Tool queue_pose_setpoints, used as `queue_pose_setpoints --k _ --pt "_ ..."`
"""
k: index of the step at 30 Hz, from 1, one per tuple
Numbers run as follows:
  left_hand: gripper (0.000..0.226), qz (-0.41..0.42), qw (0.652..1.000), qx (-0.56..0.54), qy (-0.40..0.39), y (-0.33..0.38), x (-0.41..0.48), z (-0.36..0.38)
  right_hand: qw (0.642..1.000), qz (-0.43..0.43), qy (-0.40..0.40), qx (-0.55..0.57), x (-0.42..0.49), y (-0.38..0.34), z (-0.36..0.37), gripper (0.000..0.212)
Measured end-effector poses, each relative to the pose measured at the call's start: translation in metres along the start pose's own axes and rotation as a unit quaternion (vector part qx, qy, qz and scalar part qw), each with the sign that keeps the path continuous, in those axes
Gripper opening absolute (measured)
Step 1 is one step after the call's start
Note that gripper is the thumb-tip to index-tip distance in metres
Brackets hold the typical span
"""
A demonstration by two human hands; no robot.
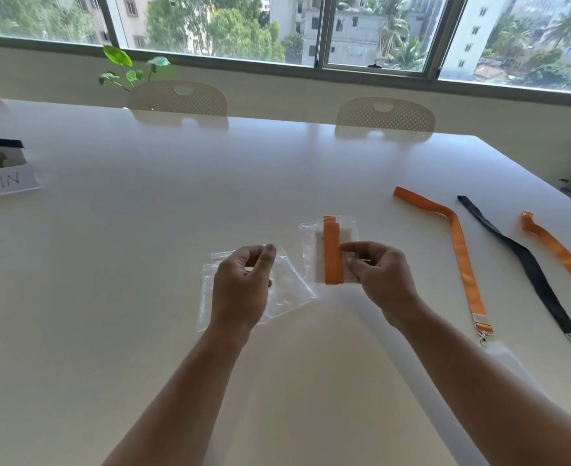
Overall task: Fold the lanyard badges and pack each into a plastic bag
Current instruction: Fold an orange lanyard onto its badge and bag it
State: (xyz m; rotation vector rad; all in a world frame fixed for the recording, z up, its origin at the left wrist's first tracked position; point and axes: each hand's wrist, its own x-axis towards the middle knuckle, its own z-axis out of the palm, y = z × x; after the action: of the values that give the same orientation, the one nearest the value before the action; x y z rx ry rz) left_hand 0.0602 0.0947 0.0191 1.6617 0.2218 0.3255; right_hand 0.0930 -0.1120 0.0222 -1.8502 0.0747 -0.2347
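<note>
One folded orange lanyard badge [331,255] sits inside a plastic bag [311,250], pinched by the right hand [383,274]. The left hand [243,284] grips empty bags [287,290] just above the table [142,264]. Three unfolded lanyards [462,260] lie to the right, not yet packed.

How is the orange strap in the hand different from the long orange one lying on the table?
The strap in the right hand, the folded lanyard, is a short bundle inside a clear bag. The long orange lanyard lies stretched out, unbagged, its metal clip showing. Both are orange ribbon.
</note>
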Motion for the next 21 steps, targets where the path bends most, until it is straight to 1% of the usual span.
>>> queue_pose_setpoints --k 4,8,11,13,16,19,21 --pt "0.011 0.039 0.998 0.046 -0.011 -0.003 -0.002 0.002 0.999 -0.003 -0.005 -0.047 0.019 0.009 0.008 0.019" --pt "0.007 0.068 0.994 0.088 -0.015 -0.006 -0.002 0.004 0.993 -0.01 -0.017 -0.114 0.032 0.013 0.013 0.018" --pt "0.013 0.094 0.987 0.131 -0.012 -0.007 -0.003 0.004 0.988 -0.013 -0.014 -0.156 0.036 0.015 0.015 0.015" --pt "0.012 0.135 0.971 0.196 -0.025 -0.006 -0.007 0.005 0.983 -0.026 -0.004 -0.179 0.036 0.017 0.015 0.014" --pt "0.013 0.199 0.933 0.289 -0.084 -0.006 -0.013 0.008 0.974 -0.056 0.0 -0.218 0.033 0.018 0.014 0.014" --pt "0.022 0.237 0.898 0.335 -0.157 -0.009 -0.017 0.012 0.958 -0.078 -0.001 -0.276 0.032 0.021 0.015 0.021" --pt "0.026 0.251 0.88 0.361 -0.179 -0.012 -0.019 0.014 0.948 -0.098 -0.007 -0.301 0.03 0.023 0.015 0.025"
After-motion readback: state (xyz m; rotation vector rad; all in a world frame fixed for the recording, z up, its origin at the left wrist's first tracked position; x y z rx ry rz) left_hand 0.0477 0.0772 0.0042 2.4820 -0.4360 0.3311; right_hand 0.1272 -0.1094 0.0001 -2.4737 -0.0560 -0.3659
